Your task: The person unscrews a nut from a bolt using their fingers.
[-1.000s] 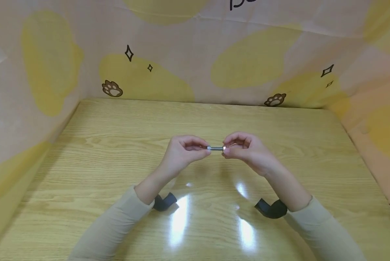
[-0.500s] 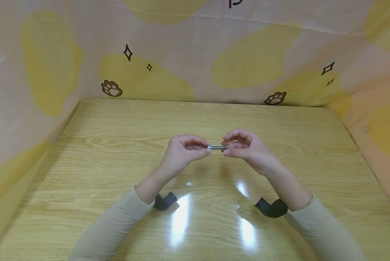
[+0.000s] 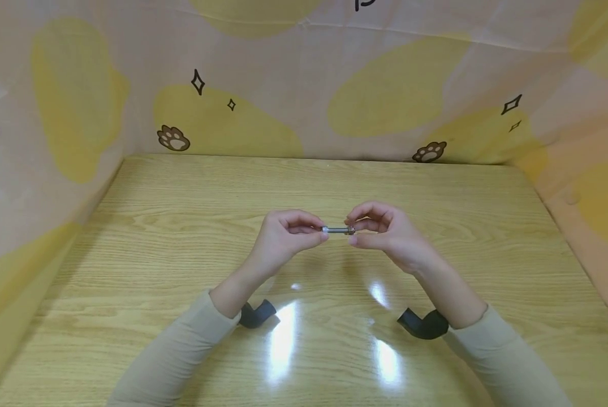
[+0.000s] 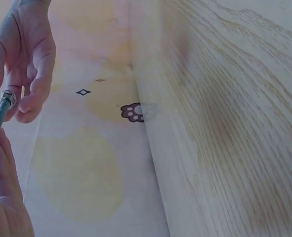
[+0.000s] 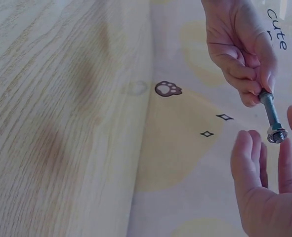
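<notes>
With my left grip (image 3: pixel 288 234) I am pinching one end of a metal bolt (image 3: pixel 338 230) between thumb and fingers, and the bolt is pointing nearly level from that grip toward my right one. A nut (image 5: pixel 276 134) is sitting on the end away from the left grip, the threaded tip just showing through it. My right grip (image 3: pixel 382 232) is standing released around that nut, its fingers curving loosely and its thumb standing apart. One fingertip is lying very near the nut; I am not able to tell whether it is touching. Both grips are hovering above the wood-grain bench (image 3: pixel 222 186). Nearer me than the left grip, a dark curved piece (image 3: pixel 257 314) is showing beside the wrist, and a matching dark piece (image 3: pixel 423 324) is showing below the right grip. Beyond both grips, a patterned cloth (image 3: pixel 283 68) is hanging behind the bench.
</notes>
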Available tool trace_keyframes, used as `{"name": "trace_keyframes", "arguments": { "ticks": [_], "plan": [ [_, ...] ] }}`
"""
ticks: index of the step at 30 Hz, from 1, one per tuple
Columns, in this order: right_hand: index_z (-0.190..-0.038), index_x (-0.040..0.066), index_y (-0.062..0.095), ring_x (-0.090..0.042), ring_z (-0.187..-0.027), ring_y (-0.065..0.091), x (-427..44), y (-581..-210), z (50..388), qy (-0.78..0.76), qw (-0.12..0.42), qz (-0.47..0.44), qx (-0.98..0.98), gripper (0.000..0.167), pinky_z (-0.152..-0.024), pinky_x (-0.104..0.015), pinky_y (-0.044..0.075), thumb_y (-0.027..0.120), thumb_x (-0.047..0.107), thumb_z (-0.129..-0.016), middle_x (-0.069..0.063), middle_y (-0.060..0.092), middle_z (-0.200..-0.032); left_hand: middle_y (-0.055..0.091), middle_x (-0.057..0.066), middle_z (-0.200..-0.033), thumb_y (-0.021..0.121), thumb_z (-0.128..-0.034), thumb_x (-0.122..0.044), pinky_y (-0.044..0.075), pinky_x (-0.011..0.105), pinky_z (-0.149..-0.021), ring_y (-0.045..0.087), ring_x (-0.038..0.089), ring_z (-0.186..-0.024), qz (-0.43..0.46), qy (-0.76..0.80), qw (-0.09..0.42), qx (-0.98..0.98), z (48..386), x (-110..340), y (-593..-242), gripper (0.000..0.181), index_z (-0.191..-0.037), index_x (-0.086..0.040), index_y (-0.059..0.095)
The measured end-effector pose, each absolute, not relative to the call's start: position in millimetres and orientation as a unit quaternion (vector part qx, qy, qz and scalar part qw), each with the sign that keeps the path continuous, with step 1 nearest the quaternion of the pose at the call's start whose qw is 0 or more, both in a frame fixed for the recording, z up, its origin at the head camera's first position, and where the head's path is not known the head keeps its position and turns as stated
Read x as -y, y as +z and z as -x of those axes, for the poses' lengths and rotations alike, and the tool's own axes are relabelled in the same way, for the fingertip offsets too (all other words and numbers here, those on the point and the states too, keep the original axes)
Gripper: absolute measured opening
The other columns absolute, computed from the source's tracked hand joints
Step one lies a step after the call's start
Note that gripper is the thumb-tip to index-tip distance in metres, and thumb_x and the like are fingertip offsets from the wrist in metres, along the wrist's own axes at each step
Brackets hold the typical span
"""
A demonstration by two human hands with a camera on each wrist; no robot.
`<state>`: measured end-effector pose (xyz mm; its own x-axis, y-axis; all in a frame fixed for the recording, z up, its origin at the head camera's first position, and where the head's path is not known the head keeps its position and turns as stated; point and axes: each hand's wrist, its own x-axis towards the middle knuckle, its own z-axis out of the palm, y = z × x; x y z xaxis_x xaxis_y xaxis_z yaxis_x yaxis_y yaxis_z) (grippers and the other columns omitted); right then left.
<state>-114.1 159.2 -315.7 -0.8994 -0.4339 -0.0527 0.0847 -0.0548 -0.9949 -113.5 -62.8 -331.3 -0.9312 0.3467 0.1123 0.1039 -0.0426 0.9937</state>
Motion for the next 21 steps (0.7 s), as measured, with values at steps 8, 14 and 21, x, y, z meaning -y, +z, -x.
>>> {"name": "trace_keyframes", "arguments": {
  "ticks": [8, 14, 21],
  "plan": [
    [-0.093, 0.007, 0.061, -0.013, -0.067, 0.062, -156.4, -314.0, 114.6, -0.708, 0.194, 0.097, -0.672, 0.007, -0.066, -0.027, 0.056, 0.054, 0.008, -0.094, -0.006, 0.062, -0.078, 0.067, 0.011, -0.087, 0.073, -0.0778, -0.001, 0.057, 0.033, -0.071, 0.066, 0.020, -0.076, -0.161, 0.701, 0.083, -0.690, 113.8, 62.1, -331.6, 0.016, -0.092, 0.004, 0.068],
    [-0.095, 0.009, 0.062, -0.013, -0.078, 0.064, -159.5, -317.6, 114.6, -0.726, 0.181, 0.117, -0.653, 0.021, -0.076, -0.028, 0.055, 0.059, -0.008, -0.085, -0.004, 0.062, -0.091, 0.067, 0.012, -0.089, 0.073, -0.0779, -0.001, 0.056, 0.033, -0.073, 0.066, 0.020, -0.077, -0.153, 0.701, 0.086, -0.691, 113.2, 63.3, -330.8, 0.016, -0.092, 0.004, 0.068],
    [-0.096, 0.008, 0.062, -0.014, -0.072, 0.064, -159.9, -315.2, 115.8, -0.721, 0.198, 0.105, -0.656, 0.009, -0.071, -0.028, 0.056, 0.058, 0.002, -0.090, -0.006, 0.063, -0.085, 0.068, 0.012, -0.088, 0.072, -0.0781, 0.000, 0.057, 0.033, -0.072, 0.066, 0.020, -0.076, -0.152, 0.701, 0.090, -0.691, 114.0, 62.3, -330.4, 0.016, -0.092, 0.005, 0.068]
  ]
}}
